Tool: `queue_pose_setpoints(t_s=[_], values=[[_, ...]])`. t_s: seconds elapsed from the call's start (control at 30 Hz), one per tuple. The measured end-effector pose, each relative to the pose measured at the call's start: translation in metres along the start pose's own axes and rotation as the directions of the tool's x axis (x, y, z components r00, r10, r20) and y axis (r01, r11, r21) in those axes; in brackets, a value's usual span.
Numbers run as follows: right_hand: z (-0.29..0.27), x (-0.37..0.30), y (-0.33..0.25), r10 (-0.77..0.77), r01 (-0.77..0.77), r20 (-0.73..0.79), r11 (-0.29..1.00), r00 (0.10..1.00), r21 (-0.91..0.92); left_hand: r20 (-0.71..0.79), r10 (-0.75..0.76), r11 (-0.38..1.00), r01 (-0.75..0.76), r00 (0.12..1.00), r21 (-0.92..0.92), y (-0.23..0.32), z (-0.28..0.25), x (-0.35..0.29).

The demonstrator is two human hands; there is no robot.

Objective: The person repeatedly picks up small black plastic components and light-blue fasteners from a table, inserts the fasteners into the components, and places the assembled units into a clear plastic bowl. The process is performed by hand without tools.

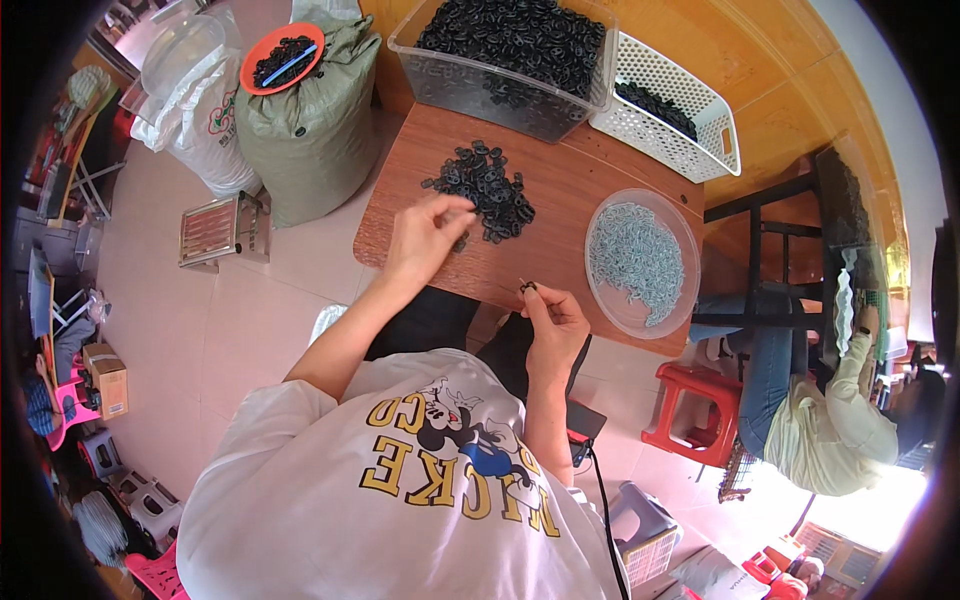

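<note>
A heap of small black plastic pieces [490,185], several of them ring-shaped, lies on the brown wooden table [400,165]. At the heap's near left edge is my left hand [428,238], its fingertips drawn together. One dark piece shows just below those fingertips; whether they grip it is hidden. By the table's front edge, my right hand [556,325] pinches a small black plastic piece [528,287] between thumb and forefinger. A thin light bit seems to stick up from it, too small to name. To the right stands a round clear tub [598,285] of small silvery metal parts [640,262].
Along the table's back are a clear bin [540,122] and a white perforated basket [715,125], both holding black pieces. A green sack [300,150] with an orange dish [252,72] stands left. A red stool [690,415] and another person [835,430] are at right.
</note>
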State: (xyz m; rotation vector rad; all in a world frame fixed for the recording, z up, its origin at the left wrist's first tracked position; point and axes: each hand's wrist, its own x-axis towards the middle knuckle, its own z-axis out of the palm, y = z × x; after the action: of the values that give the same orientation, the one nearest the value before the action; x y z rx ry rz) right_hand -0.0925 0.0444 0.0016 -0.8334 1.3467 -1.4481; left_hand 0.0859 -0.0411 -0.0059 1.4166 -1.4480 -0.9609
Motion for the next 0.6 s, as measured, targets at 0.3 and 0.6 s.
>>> queue_pose_setpoints(t_s=[0.3,0.6], values=[[0.000,-0.001,-0.004,0.022,-0.022,0.014,0.999,1.000,0.027,0.039,0.227,0.897,-0.224,0.973,0.380,-0.014,0.004,0.025],[0.004,0.012,-0.016,0.104,-0.114,0.095,0.987,0.990,0.115,0.172,-0.236,0.764,0.292,0.956,-0.576,-0.006,-0.010,0.020]])
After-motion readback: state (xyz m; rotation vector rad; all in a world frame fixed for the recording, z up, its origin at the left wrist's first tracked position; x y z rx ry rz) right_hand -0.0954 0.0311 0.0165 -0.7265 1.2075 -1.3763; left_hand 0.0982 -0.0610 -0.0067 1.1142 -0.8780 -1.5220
